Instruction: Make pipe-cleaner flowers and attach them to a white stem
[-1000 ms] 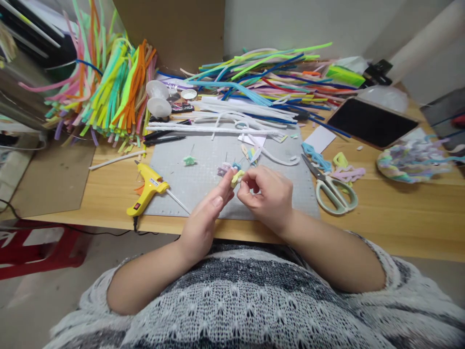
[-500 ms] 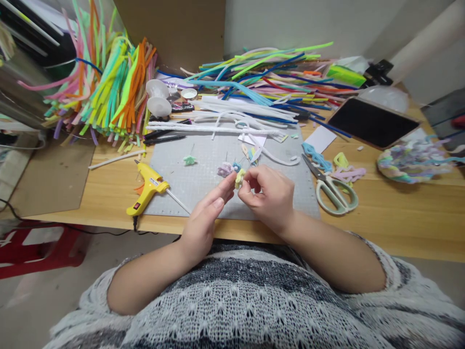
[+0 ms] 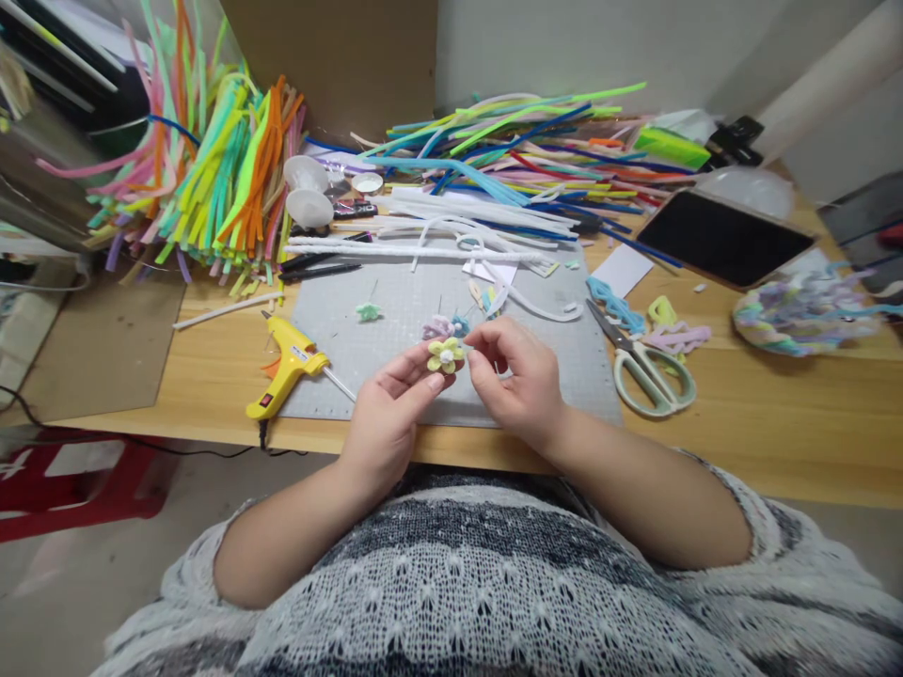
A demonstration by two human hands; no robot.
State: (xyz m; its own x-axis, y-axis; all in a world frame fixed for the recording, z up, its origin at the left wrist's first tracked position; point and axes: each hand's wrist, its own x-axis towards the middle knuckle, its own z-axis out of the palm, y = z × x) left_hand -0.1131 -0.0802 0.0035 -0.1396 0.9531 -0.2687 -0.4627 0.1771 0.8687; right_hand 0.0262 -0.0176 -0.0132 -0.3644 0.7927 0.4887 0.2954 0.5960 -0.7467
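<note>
A small yellow pipe-cleaner flower [image 3: 446,355] with a white centre faces up toward me. My left hand [image 3: 395,400] is closed on it, thumb in front and fingers behind. Beside its right edge, my right hand [image 3: 518,381] has thumb and forefinger curled close together; whether they touch a petal or hold something thin is unclear. Just beyond the hands, a lilac flower [image 3: 438,326] and a blue flower [image 3: 460,325] lie on the grey cutting mat [image 3: 324,348]. A green flower [image 3: 368,312] with a thin stem lies farther left.
A yellow glue gun [image 3: 286,367] lies left, its cord running off the table edge. Scissors [image 3: 653,376] rest at the right, near a phone [image 3: 726,235]. White pipe cleaners [image 3: 486,221] cross the mat's back; coloured bundles [image 3: 218,179] stand back left.
The yellow flower has turned from edge-on to face me and moved slightly left and down. My left fingers have curled around it, while my right fingertips now sit at its edge.
</note>
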